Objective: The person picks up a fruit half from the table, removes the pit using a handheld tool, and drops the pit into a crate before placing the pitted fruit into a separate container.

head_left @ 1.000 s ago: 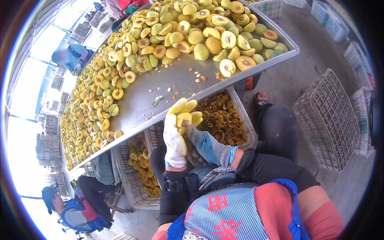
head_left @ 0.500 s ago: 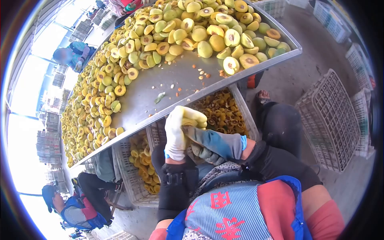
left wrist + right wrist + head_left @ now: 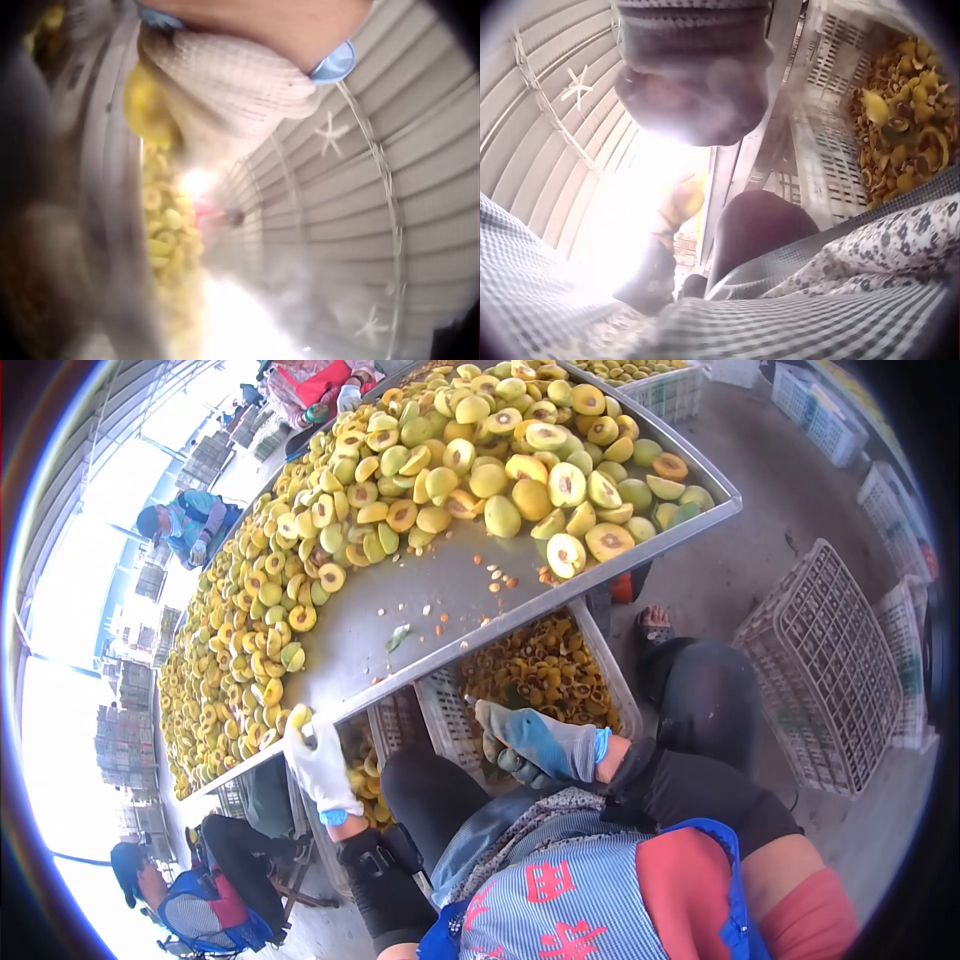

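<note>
My left hand (image 3: 322, 765), in a white glove with a blue band at the wrist, reaches to the near edge of the metal table (image 3: 345, 622). Its thumb and fingers close around a yellow peach half (image 3: 300, 716) at the end of the pile. The left wrist view is blurred, with the glove (image 3: 225, 90) filling its top. My right hand (image 3: 540, 740), in a blue-grey glove, hovers over the crate of peach scraps (image 3: 628, 705). Its fingers are curled, and a small pale tool tip (image 3: 470, 698) pokes out beyond the thumb; the rest is hidden.
Halved peaches (image 3: 490, 480) heap along the table's far side. Loose kernels (image 3: 497, 574) and a leaf (image 3: 398, 637) lie on the bare metal. A crate (image 3: 820, 670) stands at right. A seated worker (image 3: 205, 905) is at left; others sit across the table.
Both hands were together over a peach half in the left glove. The left hand has since moved left to the table edge; the right stays near the same place, fingers curled.
</note>
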Available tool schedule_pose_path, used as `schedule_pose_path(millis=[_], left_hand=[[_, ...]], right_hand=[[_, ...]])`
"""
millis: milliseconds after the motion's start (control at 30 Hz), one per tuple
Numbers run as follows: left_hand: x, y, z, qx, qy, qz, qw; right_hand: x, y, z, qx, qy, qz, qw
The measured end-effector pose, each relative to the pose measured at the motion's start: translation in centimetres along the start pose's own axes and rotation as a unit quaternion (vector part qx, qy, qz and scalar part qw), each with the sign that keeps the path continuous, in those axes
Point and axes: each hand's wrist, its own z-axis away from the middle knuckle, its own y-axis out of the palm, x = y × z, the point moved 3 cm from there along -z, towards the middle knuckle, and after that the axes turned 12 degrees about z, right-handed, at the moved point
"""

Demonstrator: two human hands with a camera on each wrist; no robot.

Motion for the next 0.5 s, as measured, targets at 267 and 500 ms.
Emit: schedule_pose_path(millis=[267,500], left_hand=[[-18.6,21.7,-3.6,0.349,0.085,0.201,0.911],[-19.7,31.1,-3.2,0.359,0.154,0.142,0.909]], right_hand=[[-0.3,-2.3,-0.9,-0.211,-0.206,0.015,0.955],[-1.3,-3.9,-1.0,-0.288,-0.175,0.042,0.941]])
